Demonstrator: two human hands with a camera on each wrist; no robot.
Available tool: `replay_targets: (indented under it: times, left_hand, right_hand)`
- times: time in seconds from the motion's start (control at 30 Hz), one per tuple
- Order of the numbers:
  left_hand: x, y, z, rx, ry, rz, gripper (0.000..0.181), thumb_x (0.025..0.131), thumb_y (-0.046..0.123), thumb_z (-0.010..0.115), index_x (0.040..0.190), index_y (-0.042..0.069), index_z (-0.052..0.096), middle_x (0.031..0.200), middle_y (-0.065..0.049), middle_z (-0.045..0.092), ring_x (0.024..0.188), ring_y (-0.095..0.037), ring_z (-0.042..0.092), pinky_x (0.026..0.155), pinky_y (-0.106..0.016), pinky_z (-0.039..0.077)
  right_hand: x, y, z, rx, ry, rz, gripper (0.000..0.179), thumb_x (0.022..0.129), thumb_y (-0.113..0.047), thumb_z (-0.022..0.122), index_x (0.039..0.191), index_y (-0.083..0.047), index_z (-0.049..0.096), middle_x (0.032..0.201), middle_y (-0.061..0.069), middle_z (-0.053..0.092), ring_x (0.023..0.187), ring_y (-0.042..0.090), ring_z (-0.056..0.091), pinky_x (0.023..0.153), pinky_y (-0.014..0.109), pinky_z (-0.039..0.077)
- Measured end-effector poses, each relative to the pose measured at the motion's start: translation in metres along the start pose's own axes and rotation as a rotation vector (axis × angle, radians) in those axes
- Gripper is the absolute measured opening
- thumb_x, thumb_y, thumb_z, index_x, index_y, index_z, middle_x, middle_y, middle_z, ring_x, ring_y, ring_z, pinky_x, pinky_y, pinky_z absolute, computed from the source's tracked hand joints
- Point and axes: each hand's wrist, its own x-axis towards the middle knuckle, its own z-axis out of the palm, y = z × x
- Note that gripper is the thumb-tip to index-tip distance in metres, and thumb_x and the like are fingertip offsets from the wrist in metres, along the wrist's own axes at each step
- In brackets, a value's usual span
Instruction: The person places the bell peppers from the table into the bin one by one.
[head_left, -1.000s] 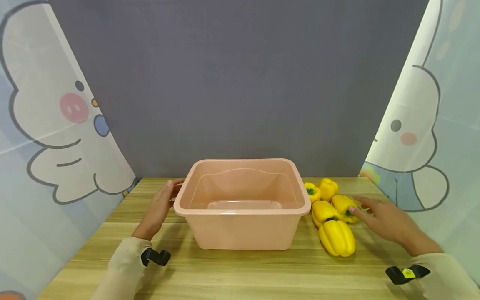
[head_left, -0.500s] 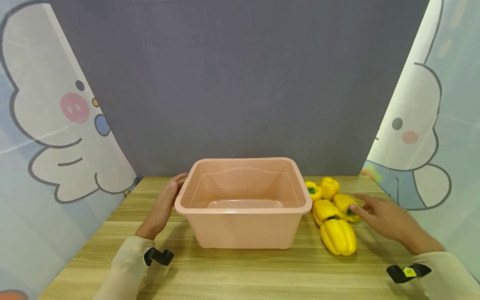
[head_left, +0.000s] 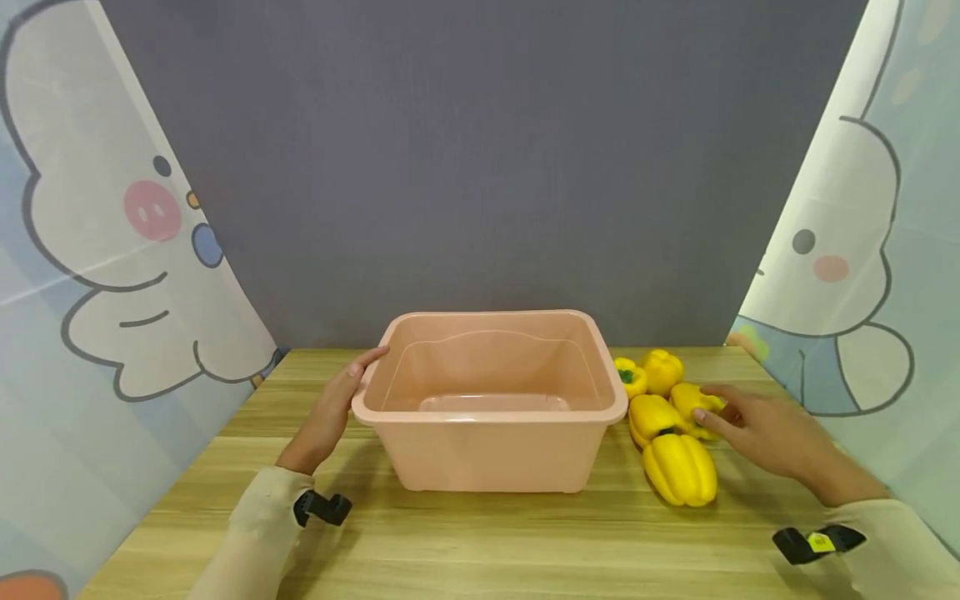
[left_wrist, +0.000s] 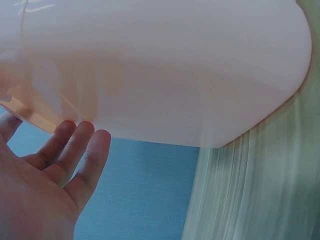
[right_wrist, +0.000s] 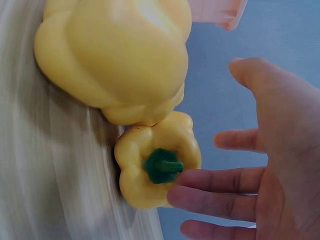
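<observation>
A pink plastic bin [head_left: 487,454] stands upright in the middle of the table. At its left side my left hand [head_left: 330,417] has its fingers extended, one fingertip right at the rim; in the left wrist view, these fingers [left_wrist: 82,165] lie close to the bin's outer wall [left_wrist: 150,100]. To the bin's right, several yellow bell peppers are clustered. My right hand [head_left: 772,433] hovers over the rightmost bell pepper [head_left: 684,402], thumb and fingers apart and partly covering it. The right wrist view shows straight fingers [right_wrist: 225,200] beside a pepper's green stem [right_wrist: 162,165].
The nearest bell pepper [head_left: 680,469] lies on its side in front of another pepper [head_left: 651,415]. Two more sit behind, close to the bin's right wall. The wooden table [head_left: 450,542] ends at a dark grey panel [head_left: 480,167], with cartoon-printed curtains [head_left: 82,333] on both sides.
My left hand has moved up and slightly right, its finger now at the bin's rim. My right hand has edged left over the rightmost pepper. The head view has shifted slightly.
</observation>
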Motion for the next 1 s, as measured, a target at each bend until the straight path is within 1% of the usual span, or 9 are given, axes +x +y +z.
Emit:
replay_targets:
  times: [0.07,0.17,0.23,0.37,0.43,0.53,0.73,0.9,1.0]
  left_hand:
    - [0.000,0.000,0.000,-0.004,-0.007,-0.002,0.051,0.112,0.035,0.018,0.155,0.017,0.038,0.159,-0.005,0.033,0.140,-0.030,0.035,0.104,-0.037,0.037]
    - [-0.001,-0.001,0.000,-0.008,-0.007,-0.005,0.050,0.112,0.034,0.020,0.155,0.018,0.038,0.159,-0.006,0.032,0.140,-0.029,0.035,0.104,-0.038,0.036]
    - [-0.001,0.000,0.000,-0.015,-0.002,-0.009,0.049,0.112,0.033,0.022,0.155,0.018,0.039,0.159,-0.006,0.033,0.140,-0.029,0.035,0.104,-0.036,0.036]
    - [-0.002,0.002,0.001,-0.032,0.005,-0.024,0.048,0.111,0.032,0.026,0.154,0.016,0.039,0.158,-0.007,0.033,0.138,-0.028,0.037,0.101,-0.029,0.039]
    - [-0.002,0.003,0.001,-0.045,0.002,-0.031,0.048,0.111,0.032,0.028,0.154,0.014,0.038,0.158,-0.008,0.033,0.137,-0.029,0.038,0.099,-0.026,0.041]
    - [-0.001,0.004,0.002,-0.058,-0.002,-0.035,0.048,0.111,0.032,0.030,0.154,0.014,0.038,0.158,-0.009,0.032,0.138,-0.031,0.037,0.098,-0.025,0.041]
    - [-0.002,0.003,0.002,-0.057,0.003,-0.031,0.048,0.110,0.031,0.031,0.154,0.013,0.039,0.158,-0.009,0.033,0.138,-0.031,0.037,0.098,-0.025,0.042]
    - [-0.001,0.002,0.001,-0.055,0.008,-0.028,0.048,0.110,0.032,0.032,0.153,0.012,0.040,0.157,-0.010,0.034,0.135,-0.029,0.040,0.097,-0.025,0.043]
    - [0.001,0.001,0.001,-0.053,0.006,-0.030,0.048,0.110,0.032,0.032,0.152,0.011,0.040,0.157,-0.010,0.035,0.134,-0.029,0.041,0.096,-0.026,0.044]
  right_hand:
    - [0.000,-0.003,-0.001,0.018,-0.019,0.007,0.056,0.100,-0.047,0.057,0.135,-0.003,0.056,0.091,0.001,0.072,0.074,0.015,0.065,0.064,0.043,0.052]
    - [-0.001,-0.007,-0.002,0.046,-0.035,0.009,0.054,0.101,-0.045,0.057,0.131,-0.001,0.057,0.090,0.002,0.072,0.075,0.016,0.065,0.065,0.043,0.053]
    - [-0.001,-0.010,-0.003,0.055,-0.036,0.008,0.050,0.101,-0.045,0.057,0.126,-0.002,0.060,0.089,0.001,0.071,0.075,0.016,0.064,0.064,0.042,0.052]
    - [-0.002,-0.015,-0.004,0.070,-0.047,0.000,0.044,0.101,-0.044,0.058,0.119,-0.005,0.063,0.086,-0.001,0.068,0.073,0.013,0.060,0.062,0.038,0.049]
    - [-0.002,-0.016,-0.003,0.083,-0.057,-0.008,0.042,0.101,-0.043,0.057,0.117,-0.005,0.063,0.084,-0.002,0.066,0.071,0.012,0.057,0.060,0.035,0.047]
    - [-0.001,-0.016,-0.002,0.100,-0.070,-0.026,0.038,0.102,-0.040,0.057,0.117,-0.006,0.063,0.082,-0.004,0.063,0.069,0.011,0.054,0.059,0.033,0.045]
    - [-0.001,-0.020,0.002,0.120,-0.096,-0.062,0.030,0.100,-0.040,0.060,0.111,-0.013,0.065,0.078,-0.007,0.060,0.066,0.008,0.051,0.058,0.028,0.043]
    - [-0.001,-0.023,0.004,0.115,-0.131,-0.082,0.027,0.100,-0.041,0.060,0.110,-0.016,0.065,0.081,-0.008,0.060,0.068,0.008,0.051,0.059,0.029,0.043]
    - [-0.001,-0.025,0.005,0.117,-0.149,-0.077,0.028,0.100,-0.041,0.060,0.109,-0.016,0.065,0.083,-0.008,0.061,0.071,0.010,0.052,0.062,0.030,0.044]
